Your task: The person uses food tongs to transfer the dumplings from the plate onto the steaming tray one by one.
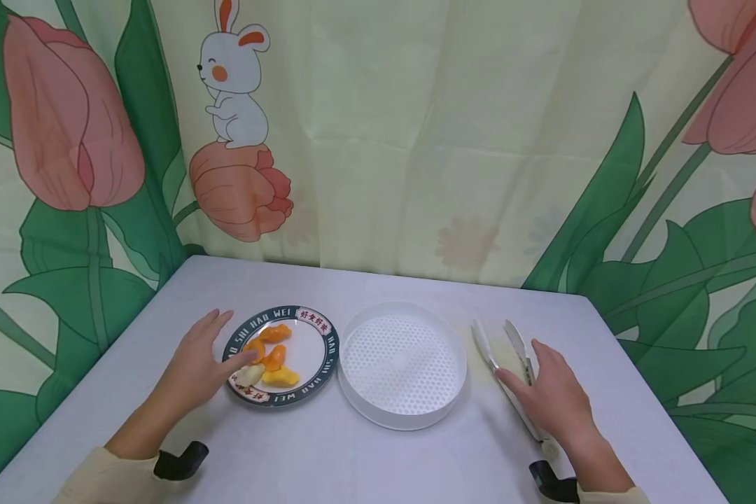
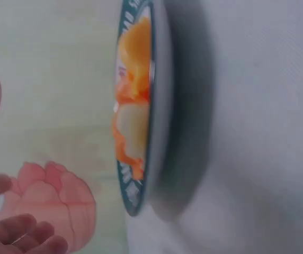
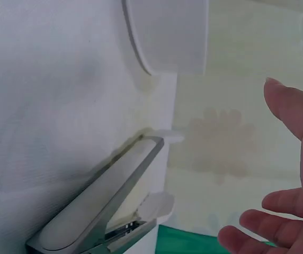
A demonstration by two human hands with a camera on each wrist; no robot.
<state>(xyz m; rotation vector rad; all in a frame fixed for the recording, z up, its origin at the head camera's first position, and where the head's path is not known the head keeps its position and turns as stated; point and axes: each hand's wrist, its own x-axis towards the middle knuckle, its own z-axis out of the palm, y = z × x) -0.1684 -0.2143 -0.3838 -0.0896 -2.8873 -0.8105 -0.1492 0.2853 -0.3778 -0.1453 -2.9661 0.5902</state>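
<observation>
My left hand (image 1: 195, 364) hovers over the left edge of a white plate (image 1: 315, 350) with a dark lettered rim, fingers spread and holding nothing. On that plate lie several orange and yellow pieces (image 1: 280, 377) and a pale one (image 1: 249, 376), perhaps toy dumplings. Over at the right, my right hand (image 1: 554, 395) is held above a pair of tongs (image 1: 485, 343) with pale tips, thumb and fingers apart. The right wrist view shows the tongs' handles (image 3: 98, 201) lying on the table, apart from the fingers. Between plate and tongs stands a round white steamer tray (image 1: 403, 364) with a perforated bottom.
A white cloth covers the table (image 1: 378, 462). Behind its far edge hangs a curtain (image 1: 416, 140) printed with tulips and a rabbit. The steamer tray stands close against the plate's right rim.
</observation>
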